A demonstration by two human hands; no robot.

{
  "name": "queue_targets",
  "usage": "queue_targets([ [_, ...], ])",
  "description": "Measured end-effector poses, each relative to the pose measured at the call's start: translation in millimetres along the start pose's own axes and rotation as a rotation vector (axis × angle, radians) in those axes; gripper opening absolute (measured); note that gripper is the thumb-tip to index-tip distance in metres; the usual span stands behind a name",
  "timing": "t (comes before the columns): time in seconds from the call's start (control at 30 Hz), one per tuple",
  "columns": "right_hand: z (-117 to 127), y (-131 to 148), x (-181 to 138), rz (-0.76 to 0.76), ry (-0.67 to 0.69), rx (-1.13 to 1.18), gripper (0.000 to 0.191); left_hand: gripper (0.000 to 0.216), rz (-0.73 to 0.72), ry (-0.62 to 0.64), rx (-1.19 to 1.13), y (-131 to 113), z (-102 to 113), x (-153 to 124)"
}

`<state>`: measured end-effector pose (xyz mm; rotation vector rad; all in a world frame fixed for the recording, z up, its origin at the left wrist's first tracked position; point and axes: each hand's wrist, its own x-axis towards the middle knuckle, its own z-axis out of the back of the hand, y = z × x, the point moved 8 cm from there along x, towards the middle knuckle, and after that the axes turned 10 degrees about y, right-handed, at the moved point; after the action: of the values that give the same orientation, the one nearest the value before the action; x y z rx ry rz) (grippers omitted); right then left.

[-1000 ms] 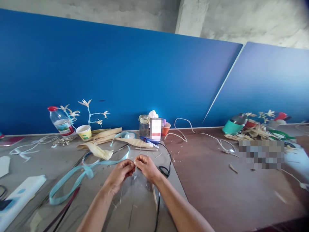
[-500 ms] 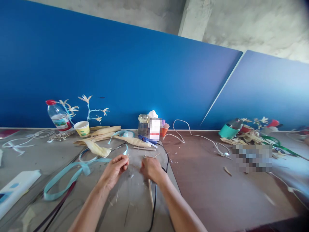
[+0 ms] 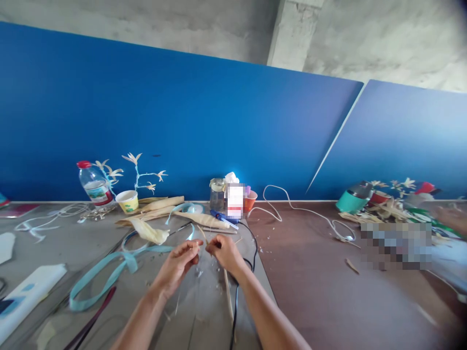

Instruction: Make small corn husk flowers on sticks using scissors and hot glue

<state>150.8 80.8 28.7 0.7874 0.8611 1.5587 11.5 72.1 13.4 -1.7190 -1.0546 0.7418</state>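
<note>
My left hand (image 3: pixel 180 262) and my right hand (image 3: pixel 224 253) meet over the grey table (image 3: pixel 204 316), fingertips pinched together. Between them they hold a thin pale straw strip (image 3: pixel 203 236) that sticks up and back from the fingers. Dried corn husks (image 3: pixel 149 231) lie just beyond my left hand. A light blue ribbon (image 3: pixel 109 277) loops across the table to the left of my left wrist. A black cable (image 3: pixel 235 311) runs under my right forearm.
At the back stand a water bottle (image 3: pixel 95 187), a yellow cup (image 3: pixel 127 200), a straw-flower twig (image 3: pixel 140 175), a glass jar (image 3: pixel 218 194) and a blue glue gun (image 3: pixel 223 217). A white cord (image 3: pixel 299 210) crosses the brown table (image 3: pixel 328 291). A teal flask (image 3: pixel 352 198) lies far right.
My hands, apart half a second ago, have come together again, both pinching the straw strip. The view has tilted slightly.
</note>
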Motion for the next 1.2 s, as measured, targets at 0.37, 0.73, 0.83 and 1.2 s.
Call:
queue_targets([
  [0.37, -25.2, 2.8, -7.9, -0.01, 0.006, 0.103, 0.01, 0.022, -0.042, -0.101, 0.212, 2.3, 9.7, 5.8],
  [0.73, -36.1, 7.6, -5.5, 0.021, 0.19, 0.453, 0.014, 0.021, -0.111, -0.129, 0.289, -6.5, 14.4, 3.8],
  [0.83, -30.0, 11.1, -5.5, 0.065, 0.122, 0.38, 0.013, 0.021, -0.14, -0.155, 0.362, -7.3, 17.8, 3.6],
  [1.2, -12.0, 12.6, -13.2, 0.074, -0.191, -0.092, 0.013, 0.018, -0.155, -0.075, 0.397, -4.7, 0.4, 4.2],
])
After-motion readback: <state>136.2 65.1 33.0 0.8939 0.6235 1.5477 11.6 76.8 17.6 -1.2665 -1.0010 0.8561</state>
